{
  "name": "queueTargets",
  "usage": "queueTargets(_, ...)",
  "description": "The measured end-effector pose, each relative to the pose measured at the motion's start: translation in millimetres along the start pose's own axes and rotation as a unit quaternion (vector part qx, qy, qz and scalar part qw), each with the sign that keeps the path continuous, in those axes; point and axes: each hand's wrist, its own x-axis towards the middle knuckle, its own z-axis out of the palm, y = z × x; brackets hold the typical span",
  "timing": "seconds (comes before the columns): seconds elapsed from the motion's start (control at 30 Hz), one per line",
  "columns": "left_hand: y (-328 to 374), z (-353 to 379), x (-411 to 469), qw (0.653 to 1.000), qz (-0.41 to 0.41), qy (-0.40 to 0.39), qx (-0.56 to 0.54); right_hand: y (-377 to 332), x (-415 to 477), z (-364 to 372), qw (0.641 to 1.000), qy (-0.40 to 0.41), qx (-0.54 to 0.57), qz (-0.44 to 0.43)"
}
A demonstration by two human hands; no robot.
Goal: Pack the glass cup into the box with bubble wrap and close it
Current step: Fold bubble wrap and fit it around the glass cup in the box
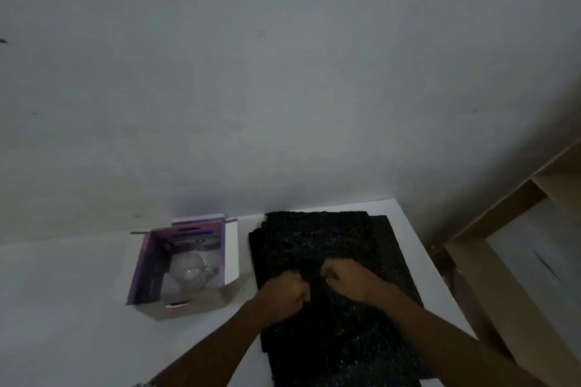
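Observation:
A black sheet of bubble wrap [333, 248] lies spread on the white table, right of centre. Both fists pinch its middle close together: my left hand [284, 295] and my right hand [349, 280] are each closed on a fold of the wrap. To the left stands an open box [143, 273] with purple inner walls and its flaps up. A clear glass cup [191, 272] with a handle sits inside the box, uncovered.
The white table [72, 308] runs against a plain grey wall [283, 72]. A light wooden shelf unit [515, 229] stands beyond the table's right edge.

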Motion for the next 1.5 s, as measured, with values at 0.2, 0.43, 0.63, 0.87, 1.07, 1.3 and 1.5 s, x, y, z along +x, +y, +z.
queueTargets(0.2, 10, 66, -9, 0.98, -0.032, -0.198, -0.007, 53, -37, 61, 0.969, -0.142, -0.2, -0.03)
queueTargets(0.43, 9, 83, -17, 0.993, -0.019, -0.116, 0.014, 77, -43, 90, 0.965, -0.035, -0.247, -0.081)
queueTargets(0.63, 11, 50, -15, 0.966, -0.074, -0.024, -0.245, 83, -36, 71, 0.965, 0.001, -0.216, -0.148)
queueTargets(0.87, 0, 21, -2, 0.948, -0.173, 0.072, -0.259, 82, -8, 27, 0.987, 0.031, -0.125, -0.099)
queueTargets(1.07, -14, 15, 14, 0.959, -0.177, 0.221, -0.023, 69, 40, -12, 0.989, 0.068, -0.112, -0.062)
queueTargets(1.3, -9, 33, 32, 0.96, 0.018, 0.245, 0.134, 67, 72, 3, 0.948, 0.168, -0.269, 0.01)
queueTargets(1.5, -18, 37, 36, 0.986, -0.095, 0.043, 0.131, 81, 40, 40, 0.941, 0.183, -0.263, -0.109)
